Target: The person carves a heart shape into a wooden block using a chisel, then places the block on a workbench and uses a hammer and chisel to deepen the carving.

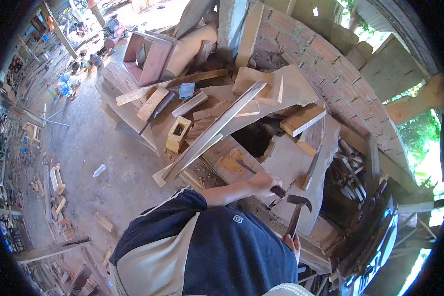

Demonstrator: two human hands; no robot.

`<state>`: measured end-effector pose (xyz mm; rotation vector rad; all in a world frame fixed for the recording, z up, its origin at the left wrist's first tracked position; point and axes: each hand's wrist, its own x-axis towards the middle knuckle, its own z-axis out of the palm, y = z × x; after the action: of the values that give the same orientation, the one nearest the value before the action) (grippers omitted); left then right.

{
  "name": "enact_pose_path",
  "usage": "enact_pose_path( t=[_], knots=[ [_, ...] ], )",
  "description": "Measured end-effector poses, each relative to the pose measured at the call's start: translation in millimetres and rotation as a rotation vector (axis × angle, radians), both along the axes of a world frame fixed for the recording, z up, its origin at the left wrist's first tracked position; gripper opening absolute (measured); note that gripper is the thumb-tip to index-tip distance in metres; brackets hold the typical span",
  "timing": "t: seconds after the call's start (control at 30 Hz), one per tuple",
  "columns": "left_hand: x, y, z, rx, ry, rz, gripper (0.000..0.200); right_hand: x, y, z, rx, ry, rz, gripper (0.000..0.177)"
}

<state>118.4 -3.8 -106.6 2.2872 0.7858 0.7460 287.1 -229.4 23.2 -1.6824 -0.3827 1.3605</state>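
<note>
My left hand [264, 184] is closed around a chisel [246, 167]. Its metal blade points toward a brown patch of sawdust on a wooden board [225, 153], and its dark handle end sticks out on the other side of my fist. Close to that handle end is the head of a claw hammer [299, 201], with a small gap between them. My right hand [292, 244], partly hidden by my shirt, grips the hammer's handle near its lower end. Both hands are over the workbench [287, 163], close to my body.
A long narrow plank [217, 129] lies across the bench. Around it are a hollowed pale wood block [178, 134], a curved wood piece [153, 103], a blue box [186, 90] and a thick block [303, 120]. A dark opening [255, 138] breaks the benchtop. A brick wall [325, 64] stands behind.
</note>
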Motion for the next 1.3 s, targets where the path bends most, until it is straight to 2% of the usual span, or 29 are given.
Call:
enact_pose_path(
  t=[0.1, 0.23, 0.3, 0.43, 0.53, 0.6, 0.7, 0.73, 0.8, 1.03, 1.1, 1.13, 1.3],
  knots=[
    [3, -1, 1, -0.018, -0.005, -0.029, 0.02, -1, 2, 14, 0.058, 0.074, -0.06, 0.011],
    [9, -4, 6, -0.064, 0.025, -0.068, 0.021, -2, 0, 28, 0.039, -0.052, -0.059, 0.012],
    [8, -3, 7, -0.044, -0.027, -0.037, 0.022, -11, 0, 37, 0.053, -0.008, -0.183, 0.013],
    [14, 4, -3, -0.013, -0.065, -0.014, 0.02, 12, -6, 27, 0.065, -0.091, -0.077, 0.007],
    [14, 10, 2, 0.011, -0.064, 0.01, 0.018, 4, 7, 38, 0.125, -0.026, -0.137, 0.01],
    [13, 12, 1, 0.07, 0.062, -0.006, 0.023, 2, 18, 36, 0.174, 0.077, -0.11, 0.013],
    [14, 18, -17, 0.101, 0.058, -0.015, 0.022, -10, 32, 27, 0.018, 0.093, -0.113, 0.008],
    [11, 19, -14, 0.097, 0.055, -0.016, 0.022, -11, 34, 23, 0.015, 0.029, -0.01, 0.01],
    [4, 21, -9, 0.141, 0.088, -0.03, 0.02, -10, 34, 26, 0.022, 0.051, -0.001, 0.01],
    [7, 22, -8, 0.093, -0.007, 0.048, 0.017, -5, 32, 39, 0.094, 0.09, -0.104, 0.011],
    [8, 24, -5, 0.095, -0.048, 0.086, 0.013, -7, 34, 21, -0.073, 0.039, -0.015, 0.011],
    [8, 23, -1, 0.092, -0.049, 0.08, 0.013, -9, 36, 15, -0.003, 0.121, 0.043, 0.01],
    [9, 27, 0, 0.047, -0.017, 0.105, 0.011, -10, 33, 42, 0.011, 0.082, -0.042, 0.009]
  ],
)
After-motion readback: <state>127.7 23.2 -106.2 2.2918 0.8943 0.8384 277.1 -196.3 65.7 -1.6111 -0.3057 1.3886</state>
